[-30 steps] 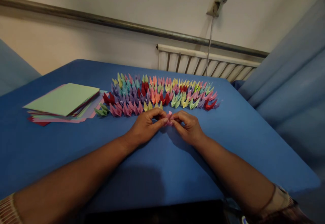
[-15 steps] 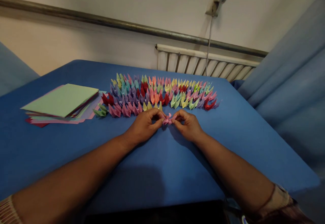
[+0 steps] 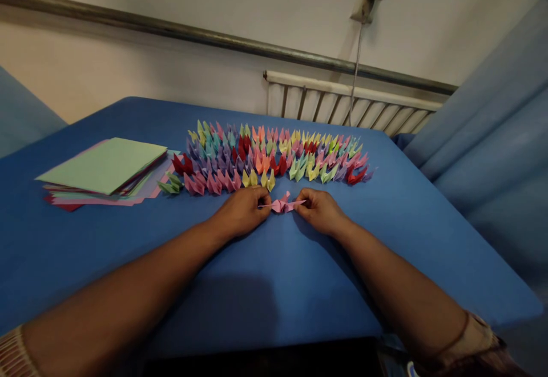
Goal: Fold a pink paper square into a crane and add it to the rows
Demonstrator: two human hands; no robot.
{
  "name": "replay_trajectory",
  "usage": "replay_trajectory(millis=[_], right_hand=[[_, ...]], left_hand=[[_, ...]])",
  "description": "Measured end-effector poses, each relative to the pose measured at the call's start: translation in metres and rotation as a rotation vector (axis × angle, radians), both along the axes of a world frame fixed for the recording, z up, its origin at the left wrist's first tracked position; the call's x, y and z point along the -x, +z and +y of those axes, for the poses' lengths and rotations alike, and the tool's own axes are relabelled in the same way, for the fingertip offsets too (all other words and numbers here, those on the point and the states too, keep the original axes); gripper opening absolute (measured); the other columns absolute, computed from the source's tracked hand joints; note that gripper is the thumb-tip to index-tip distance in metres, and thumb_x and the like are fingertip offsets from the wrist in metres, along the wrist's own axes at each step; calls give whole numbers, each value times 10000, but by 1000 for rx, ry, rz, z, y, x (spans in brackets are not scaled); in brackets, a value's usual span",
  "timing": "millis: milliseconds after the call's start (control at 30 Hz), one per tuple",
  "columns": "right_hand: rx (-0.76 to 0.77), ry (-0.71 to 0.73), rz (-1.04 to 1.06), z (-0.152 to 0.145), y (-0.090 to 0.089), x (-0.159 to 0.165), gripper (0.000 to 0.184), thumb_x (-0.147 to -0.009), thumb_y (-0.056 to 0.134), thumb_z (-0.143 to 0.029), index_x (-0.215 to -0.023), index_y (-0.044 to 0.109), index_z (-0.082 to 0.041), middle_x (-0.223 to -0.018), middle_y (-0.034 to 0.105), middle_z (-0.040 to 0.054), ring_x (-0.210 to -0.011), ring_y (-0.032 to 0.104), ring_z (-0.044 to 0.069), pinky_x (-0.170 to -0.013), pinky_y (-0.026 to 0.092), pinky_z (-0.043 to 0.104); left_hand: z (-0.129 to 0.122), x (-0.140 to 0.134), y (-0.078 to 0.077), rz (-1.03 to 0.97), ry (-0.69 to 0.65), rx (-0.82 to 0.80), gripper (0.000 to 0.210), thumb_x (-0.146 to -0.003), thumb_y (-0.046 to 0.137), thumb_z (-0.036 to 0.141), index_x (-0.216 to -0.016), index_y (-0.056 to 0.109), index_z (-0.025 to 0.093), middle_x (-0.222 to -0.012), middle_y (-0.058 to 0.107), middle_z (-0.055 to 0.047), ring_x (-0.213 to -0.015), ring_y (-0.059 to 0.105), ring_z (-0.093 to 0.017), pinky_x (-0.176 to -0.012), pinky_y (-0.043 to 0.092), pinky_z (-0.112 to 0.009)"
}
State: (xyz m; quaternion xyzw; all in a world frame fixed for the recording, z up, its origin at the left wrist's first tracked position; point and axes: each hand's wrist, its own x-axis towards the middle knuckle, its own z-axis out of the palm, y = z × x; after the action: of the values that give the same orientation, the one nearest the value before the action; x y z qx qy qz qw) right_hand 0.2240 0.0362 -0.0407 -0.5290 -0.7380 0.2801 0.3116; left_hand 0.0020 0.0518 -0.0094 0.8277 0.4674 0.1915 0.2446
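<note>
A pink paper crane is held between my two hands just above the blue table, its wings spread out to both sides. My left hand pinches the tip of its left wing between thumb and fingers. On the other side, my right hand grips the right wing tip the same way. The crane's small body and an upright point show between the hands. Right behind it stand yellow folded cranes, part of several rows of folded paper cranes in many colours.
To the left lies a stack of square coloured paper, pale green on top. A blue cloth covers the table. Behind it are a radiator, a wall rail and a socket with a cord. A blue curtain hangs at the right.
My hands have moved slightly apart, my left hand going left and my right hand right. The crane's wings now lie stretched out wider, and more of its body shows.
</note>
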Motion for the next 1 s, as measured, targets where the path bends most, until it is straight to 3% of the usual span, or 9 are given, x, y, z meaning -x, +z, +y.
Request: replay_trajectory(millis=[400, 567, 733, 867, 1000], right_hand=[[-38, -17, -46, 1, 0, 2, 117, -802, 601, -148, -693, 593, -190, -673, 610, -13, -624, 532, 121, -584, 378, 227], [-41, -46, 72, 1, -2, 6, 111, -818, 606, -202, -707, 600, -197, -648, 591, -18, -586, 518, 117, -557, 378, 230], [-13, -16, 293, -3, -1, 12, 113, -852, 600, -295, -782, 608, -207, -735, 650, 1, -653, 601, 128, -608, 452, 240], [38, -5, 286, -5, 0, 13, 78, -813, 648, -265, -850, 606, -211, -780, 679, 1, -660, 636, 138, -622, 483, 254], [8, -4, 234, -3, 0, 11, 38, -813, 635, -201, -775, 627, -199, -757, 674, 0, -673, 632, 137, -652, 487, 256]], left_hand=[[-1, -3, -2, 59, 33, -42, 72, -752, 567, 220, -736, 632, 191, -785, 654, -22, -744, 598, -189, -653, 410, -277], [-1, -6, -6, -131, 118, 27, 137, -781, 588, 313, -775, 642, 188, -792, 680, -16, -719, 611, -182, -633, 432, -273], [-2, -11, -11, -379, 91, 105, 172, -792, 613, 346, -773, 629, 176, -864, 703, -34, -757, 638, -177, -706, 492, -287], [-5, -12, -7, -403, 34, 134, 173, -791, 635, 337, -753, 645, 169, -843, 703, -32, -735, 630, -163, -708, 497, -278], [-7, -11, 1, -393, -24, 127, 240, -834, 605, 372, -743, 690, 166, -805, 691, -25, -758, 622, -167, -725, 483, -275]])
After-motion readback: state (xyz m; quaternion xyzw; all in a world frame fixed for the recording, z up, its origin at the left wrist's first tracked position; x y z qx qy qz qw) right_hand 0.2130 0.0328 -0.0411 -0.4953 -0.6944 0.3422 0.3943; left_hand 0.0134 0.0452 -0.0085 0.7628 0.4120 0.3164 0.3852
